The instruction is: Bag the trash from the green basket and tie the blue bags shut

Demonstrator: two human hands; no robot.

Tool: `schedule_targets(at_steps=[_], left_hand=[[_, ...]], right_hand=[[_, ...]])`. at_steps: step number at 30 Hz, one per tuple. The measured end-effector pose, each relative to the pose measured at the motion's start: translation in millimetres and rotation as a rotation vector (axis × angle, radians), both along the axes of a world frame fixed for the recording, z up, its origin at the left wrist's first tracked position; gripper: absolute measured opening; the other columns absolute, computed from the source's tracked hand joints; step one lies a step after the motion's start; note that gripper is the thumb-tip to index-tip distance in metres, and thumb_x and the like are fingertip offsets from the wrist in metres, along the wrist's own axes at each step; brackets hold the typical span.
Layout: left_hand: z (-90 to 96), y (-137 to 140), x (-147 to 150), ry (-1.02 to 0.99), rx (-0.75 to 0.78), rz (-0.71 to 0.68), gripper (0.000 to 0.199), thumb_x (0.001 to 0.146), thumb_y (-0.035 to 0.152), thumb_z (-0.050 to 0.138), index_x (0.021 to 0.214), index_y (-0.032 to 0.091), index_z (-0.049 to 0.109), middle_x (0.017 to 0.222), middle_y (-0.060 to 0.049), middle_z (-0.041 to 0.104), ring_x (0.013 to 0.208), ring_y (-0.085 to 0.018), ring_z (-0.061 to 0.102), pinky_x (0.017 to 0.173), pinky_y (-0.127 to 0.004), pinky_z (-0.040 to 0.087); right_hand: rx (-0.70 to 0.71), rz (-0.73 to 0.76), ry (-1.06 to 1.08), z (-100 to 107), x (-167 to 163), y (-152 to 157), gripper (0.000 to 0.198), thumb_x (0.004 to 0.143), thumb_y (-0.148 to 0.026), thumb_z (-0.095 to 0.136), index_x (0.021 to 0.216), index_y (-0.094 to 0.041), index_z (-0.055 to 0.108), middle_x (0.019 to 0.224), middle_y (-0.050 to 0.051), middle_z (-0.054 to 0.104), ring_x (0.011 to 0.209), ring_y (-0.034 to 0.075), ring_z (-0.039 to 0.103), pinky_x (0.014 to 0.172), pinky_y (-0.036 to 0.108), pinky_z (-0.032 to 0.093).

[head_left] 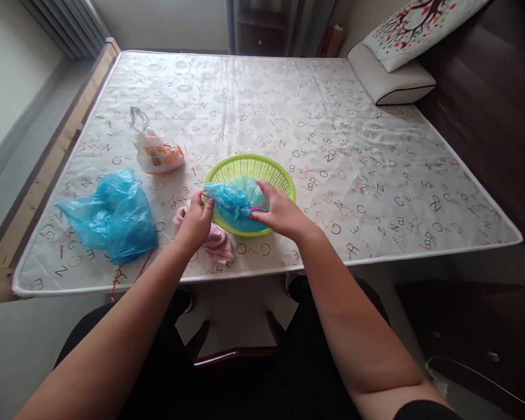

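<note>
Head view, looking down past two bare forearms: the left hand (196,221) has its grip closed, thumb against fingers, on the near-left edge of a blue bag (234,198). The right hand (280,213) is at the opposite edge, thumb and fingers spread, a red cord (259,208) running between them; from where I stand I can't tell whether that grip is clamped on the plastic. The blue bag sits crumpled between both hands, over and partly inside a green basket (228,170), whose latticed far wall shows behind it.

Just beside the basket, partly hidden by the left wrist, lies a pink cloth (219,244). Farther left, well apart from the basket, there's a second bag (122,219), blue too and puffed up, with red strings trailing towards the near edge. Beyond that one rests a white bag (160,156) with orange print, its handles standing up.

All of it is on a mattress (354,192) scattered with printed letters. At its far right corner a tree-print pillow (413,32) leans on a pale cushion (385,81) with black piping. Past the far edge stands a dark cabinet (261,41).
</note>
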State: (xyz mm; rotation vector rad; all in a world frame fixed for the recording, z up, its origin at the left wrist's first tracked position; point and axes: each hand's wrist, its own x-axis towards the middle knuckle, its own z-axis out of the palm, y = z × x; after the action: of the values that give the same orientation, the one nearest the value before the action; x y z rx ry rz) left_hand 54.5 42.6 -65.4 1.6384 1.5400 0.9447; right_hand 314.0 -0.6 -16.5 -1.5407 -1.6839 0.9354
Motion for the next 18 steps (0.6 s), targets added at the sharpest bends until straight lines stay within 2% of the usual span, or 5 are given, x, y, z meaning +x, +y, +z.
schedule_targets(at_steps=[4, 8, 11, 14, 18], left_hand=[[4.8, -4, 4, 0.029, 0.025, -0.061, 0.038, 0.105, 0.052, 0.058, 0.125, 0.021, 0.066, 0.127, -0.016, 0.074, 0.128, -0.034, 0.066, 0.114, -0.044, 0.047], [3.4, -7, 3, -0.009, -0.003, -0.02, 0.057, 0.102, 0.055, 0.063, 0.146, 0.019, 0.058, 0.137, -0.019, 0.071, 0.138, -0.035, 0.063, 0.119, -0.047, 0.046], [-0.6, -11, 4, 0.068, 0.105, 0.053, 0.069, 0.102, 0.046, 0.062, 0.161, 0.016, 0.044, 0.168, -0.024, 0.046, 0.162, -0.038, 0.037, 0.134, -0.055, 0.028], [-3.4, -17, 10, 0.144, 0.334, 0.027, 0.085, 0.096, 0.035, 0.067, 0.171, 0.019, 0.029, 0.183, -0.018, 0.017, 0.172, -0.036, 0.007, 0.14, -0.055, 0.01], [-0.9, -30, 26, 0.136, 0.498, -0.156, 0.103, 0.091, 0.033, 0.075, 0.175, 0.03, 0.016, 0.183, -0.012, 0.019, 0.171, -0.037, 0.012, 0.139, -0.057, 0.015]], right_hand=[[-0.064, 0.219, -0.177, -13, -7, -1, 0.043, 0.087, -0.016, 0.074, 0.128, -0.028, 0.074, 0.121, 0.008, 0.079, 0.104, 0.025, 0.074, 0.093, 0.039, 0.058], [0.003, 0.116, -0.242, -3, -8, 1, 0.023, 0.09, -0.012, 0.056, 0.096, -0.023, 0.075, 0.097, 0.006, 0.077, 0.088, 0.023, 0.068, 0.082, 0.035, 0.053], [0.089, -0.102, -0.031, 18, -9, -1, 0.015, 0.092, -0.017, 0.056, 0.096, -0.023, 0.07, 0.087, 0.003, 0.072, 0.083, 0.021, 0.066, 0.077, 0.033, 0.053], [0.138, -0.264, 0.338, 43, -14, -7, 0.01, 0.098, -0.033, 0.06, 0.102, -0.027, 0.068, 0.075, -0.002, 0.062, 0.073, 0.017, 0.065, 0.07, 0.03, 0.055], [0.129, -0.302, 0.831, 69, -29, -14, 0.022, 0.097, -0.05, 0.064, 0.105, -0.03, 0.064, 0.085, -0.001, 0.067, 0.09, 0.02, 0.072, 0.076, 0.034, 0.062]])
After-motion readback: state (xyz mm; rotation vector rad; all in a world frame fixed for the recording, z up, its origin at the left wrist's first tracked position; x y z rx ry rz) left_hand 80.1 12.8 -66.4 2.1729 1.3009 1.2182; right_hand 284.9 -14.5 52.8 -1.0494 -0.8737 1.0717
